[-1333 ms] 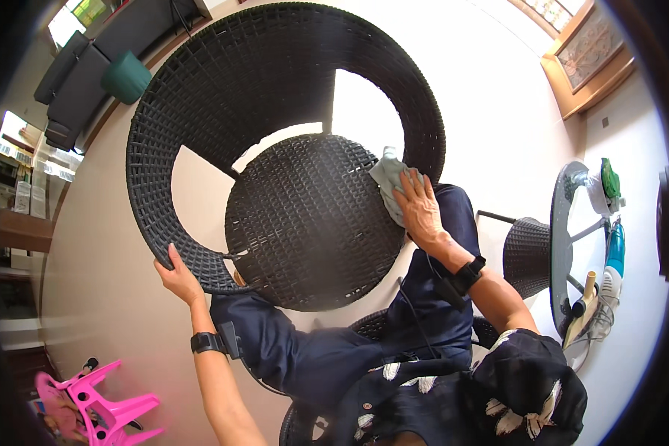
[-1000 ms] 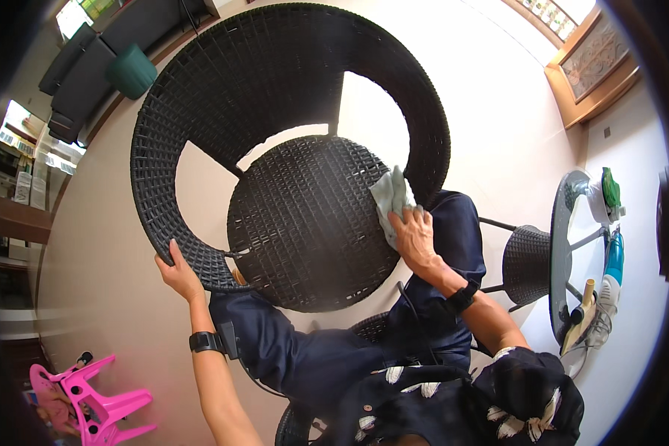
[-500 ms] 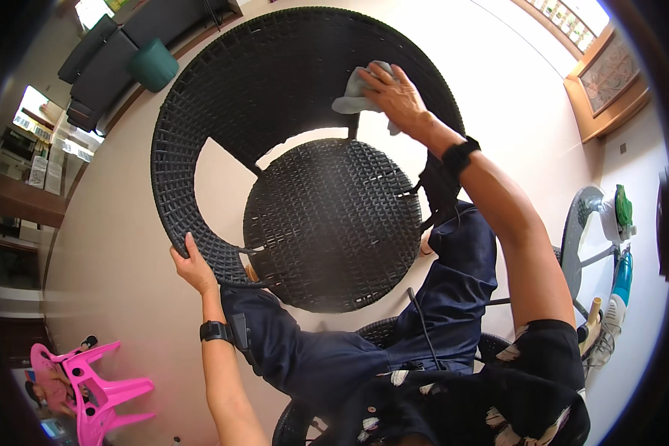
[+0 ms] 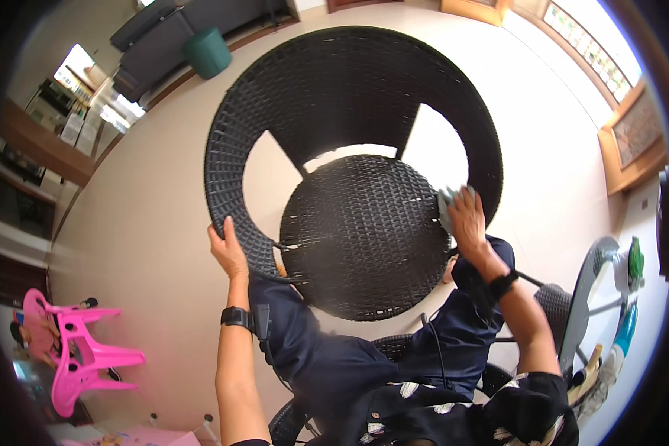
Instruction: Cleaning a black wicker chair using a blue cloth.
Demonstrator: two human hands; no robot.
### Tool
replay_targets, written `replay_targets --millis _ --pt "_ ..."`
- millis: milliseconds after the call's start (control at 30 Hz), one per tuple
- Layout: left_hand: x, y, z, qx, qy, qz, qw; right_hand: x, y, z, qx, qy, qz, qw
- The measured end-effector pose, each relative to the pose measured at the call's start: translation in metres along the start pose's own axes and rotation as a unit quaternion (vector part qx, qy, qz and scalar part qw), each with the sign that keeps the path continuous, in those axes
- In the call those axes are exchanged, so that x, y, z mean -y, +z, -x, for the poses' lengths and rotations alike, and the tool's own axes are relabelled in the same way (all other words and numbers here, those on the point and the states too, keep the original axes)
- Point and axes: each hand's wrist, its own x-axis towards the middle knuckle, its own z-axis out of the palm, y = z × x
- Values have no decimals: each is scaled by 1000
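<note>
A black woven wicker chair (image 4: pixel 364 238) stands in front of me, its round seat ringed by a tall curved back. My left hand (image 4: pixel 229 249) grips the end of the left armrest, thumb on top and fingers around the outer edge. At the right side of the seat, my right hand (image 4: pixel 466 218) presses a grey cloth (image 4: pixel 445 208) against the inner side of the right armrest. Part of the cloth is hidden under the fingers. Dark bands with small boxes sit on both wrists.
A pink plastic chair (image 4: pixel 82 349) is at the lower left, with a person beside it. Far left, a green stool (image 4: pixel 207 53) stands by a dark sofa (image 4: pixel 193 30). Wooden furniture (image 4: pixel 632 137) is at the right, and a grey round table (image 4: pixel 591 290) stands near the wall.
My right hand has brought the cloth down from the chair's back to the right armrest, nearer to me. My left hand keeps its hold. The whole view has shifted.
</note>
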Motion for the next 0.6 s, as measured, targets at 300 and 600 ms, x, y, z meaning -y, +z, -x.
replay_targets --millis 300,600 --pt "-3 3 1 8 -29 -9 1000 98 -33 62 116 107 -213 964" --pt "-9 3 2 8 -21 1 1000 81 -10 33 104 105 -369 917"
